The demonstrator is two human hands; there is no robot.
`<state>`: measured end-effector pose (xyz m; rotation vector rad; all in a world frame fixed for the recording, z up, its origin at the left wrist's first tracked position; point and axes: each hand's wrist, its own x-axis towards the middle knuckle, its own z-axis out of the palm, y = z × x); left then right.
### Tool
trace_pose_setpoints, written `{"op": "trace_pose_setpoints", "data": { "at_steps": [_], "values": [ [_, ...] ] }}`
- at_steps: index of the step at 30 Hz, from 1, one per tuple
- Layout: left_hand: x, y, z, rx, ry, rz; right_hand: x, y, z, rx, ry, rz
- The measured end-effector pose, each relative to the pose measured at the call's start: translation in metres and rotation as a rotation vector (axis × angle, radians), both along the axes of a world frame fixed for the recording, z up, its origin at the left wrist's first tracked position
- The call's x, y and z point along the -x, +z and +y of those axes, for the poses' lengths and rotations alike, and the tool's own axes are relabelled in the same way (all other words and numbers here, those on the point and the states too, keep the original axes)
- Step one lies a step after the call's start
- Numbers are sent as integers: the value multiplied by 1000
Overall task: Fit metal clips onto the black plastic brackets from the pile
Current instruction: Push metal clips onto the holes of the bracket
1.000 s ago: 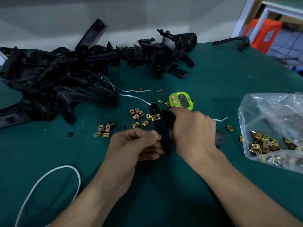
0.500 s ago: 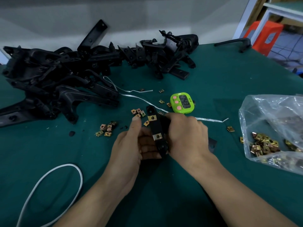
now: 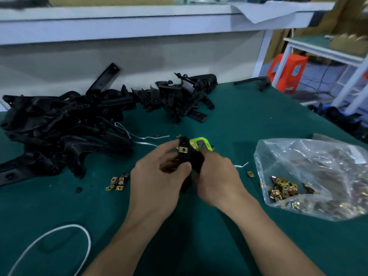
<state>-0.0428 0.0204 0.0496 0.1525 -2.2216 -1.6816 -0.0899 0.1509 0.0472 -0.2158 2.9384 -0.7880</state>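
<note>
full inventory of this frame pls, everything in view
held bracket: one, black, between both hands
fitted clip: one, brass, on held bracket
bracket pile: many, black, far left
loose clips: several, brass, left of hands
single clip: one, brass, right of hands
bag: one, clear, right, brass clips inside
timer: one, green, behind hands
cable: one, white, near left
handle: one, black, far edge
stool: one, orange, beyond table
mat: one, green, covers table
left hand: grips held bracket
right hand: grips held bracket

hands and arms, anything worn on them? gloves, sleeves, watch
Nothing worn. The left hand and right hand are bare, without gloves or visible rings. The left forearm and right forearm are bare to the frame's edge: no sleeves, watch or wristband.
</note>
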Motion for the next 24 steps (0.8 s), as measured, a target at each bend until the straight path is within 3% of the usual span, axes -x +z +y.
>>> {"op": "trace_pose_setpoints", "data": {
  "at_steps": [3, 8, 14, 20, 24],
  "values": [
    [6, 20, 10, 111, -25, 34, 1, 21, 17, 153, 37, -149],
    [22, 50, 52, 298, -78, 93, -5, 45, 64, 296, -46, -72],
    [62, 71, 123, 131, -369, -60, -36, 56, 144, 875, -275, -151],
    [91, 62, 242, 113, -651, -167, -61, 52, 235, 1019, -670, -61],
    [116, 72, 324, 122, -771, -161, -33, 58, 305, 1102, -883, 9]
  ]
}}
